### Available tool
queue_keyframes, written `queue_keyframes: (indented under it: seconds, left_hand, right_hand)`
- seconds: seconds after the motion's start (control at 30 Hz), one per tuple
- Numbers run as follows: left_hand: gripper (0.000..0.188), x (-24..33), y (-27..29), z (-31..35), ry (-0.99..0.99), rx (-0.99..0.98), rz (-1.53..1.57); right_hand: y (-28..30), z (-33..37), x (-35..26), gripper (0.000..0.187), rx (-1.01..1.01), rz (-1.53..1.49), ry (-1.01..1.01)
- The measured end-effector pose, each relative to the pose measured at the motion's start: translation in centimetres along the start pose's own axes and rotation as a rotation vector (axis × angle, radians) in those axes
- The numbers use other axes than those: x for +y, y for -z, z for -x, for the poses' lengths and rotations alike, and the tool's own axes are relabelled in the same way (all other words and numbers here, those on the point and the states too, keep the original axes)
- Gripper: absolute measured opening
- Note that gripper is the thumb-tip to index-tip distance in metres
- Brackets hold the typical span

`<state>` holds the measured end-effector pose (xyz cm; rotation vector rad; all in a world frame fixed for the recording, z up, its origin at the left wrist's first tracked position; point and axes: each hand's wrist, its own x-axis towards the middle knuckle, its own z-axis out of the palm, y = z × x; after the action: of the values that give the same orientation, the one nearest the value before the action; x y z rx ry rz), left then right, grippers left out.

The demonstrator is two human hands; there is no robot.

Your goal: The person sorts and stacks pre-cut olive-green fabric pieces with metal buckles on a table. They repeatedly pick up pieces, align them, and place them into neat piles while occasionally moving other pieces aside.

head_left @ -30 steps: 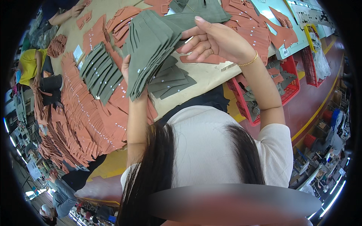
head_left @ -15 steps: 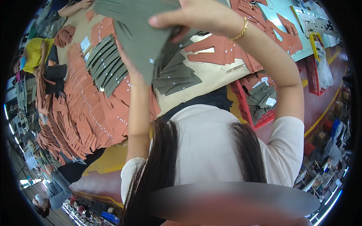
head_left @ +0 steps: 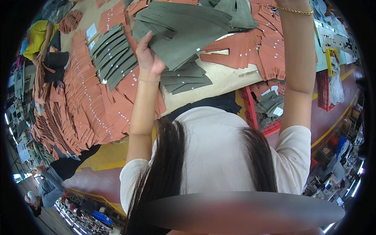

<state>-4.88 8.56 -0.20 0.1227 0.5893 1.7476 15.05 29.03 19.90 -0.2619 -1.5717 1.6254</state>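
Note:
A stack of large dark-green cut sheet pieces [head_left: 184, 35], with rows of small holes and a small white sticker, spreads over the table at the top middle. My left hand [head_left: 150, 60] is at its left edge, thumb up beside the sheets and fingers hidden beneath them; it seems to hold the stack. My right arm stretches far forward, and only the base of my right hand [head_left: 294, 3] shows above a gold bracelet at the top edge. Its fingers are out of view. More green pieces [head_left: 237, 15] lie right of the stack, and others [head_left: 184, 78] below it.
Many overlapping orange pieces [head_left: 82, 90] cover the table's left, with a fanned green row [head_left: 113, 58] on top. Orange pieces [head_left: 235, 55] lie at right. A red crate [head_left: 250, 107] with pieces stands by the table's near edge. A person in yellow [head_left: 37, 37] works at far left.
My right hand has let go of the green sheets and reached forward to the top edge. The sheets have come down lower and flatter, and more of my left palm and thumb shows.

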Motion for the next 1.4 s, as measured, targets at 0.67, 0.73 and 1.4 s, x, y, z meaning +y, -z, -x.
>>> queue_keyframes:
  seconds: [0.67, 0.73, 1.4]
  left_hand:
    - [0.088, 16.6, 2.2, 9.1, -0.467, -0.561, 0.272]
    - [0.088, 16.7, 2.1, 10.0, -0.541, -0.564, 0.412]
    - [0.11, 17.9, 4.1, 15.9, -0.83, -0.726, 0.455]
  right_hand:
    - [18.4, 11.8, 21.6, 0.037, 0.474, -0.152, -0.745]
    - [18.6, 11.8, 21.6, 0.037, 0.43, -0.133, -0.735]
    - [17.7, 12.2, 22.0, 0.041, 0.591, -0.143, -0.689]
